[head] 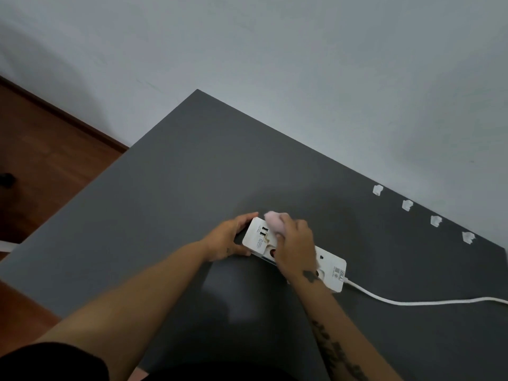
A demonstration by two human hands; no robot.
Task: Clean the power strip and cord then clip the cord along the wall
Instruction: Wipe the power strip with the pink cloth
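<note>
A white power strip [331, 266] with USB ports and round sockets lies flat on the dark grey table [178, 174]. My left hand [229, 237] grips its left end. My right hand [295, 247] presses a pale pink cloth [273, 221] onto the strip's top near the USB ports, covering its middle. The white cord [412, 301] leaves the strip's right end and runs off the right edge of the frame. Several small clear cord clips [407, 204] sit in a row along the table's back edge by the wall.
The grey-white wall [302, 64] meets the table's far edge. Brown wooden floor [46, 149] with a dark skirting board lies to the left, below the table's left edge. A small dark object [7, 179] rests on the floor.
</note>
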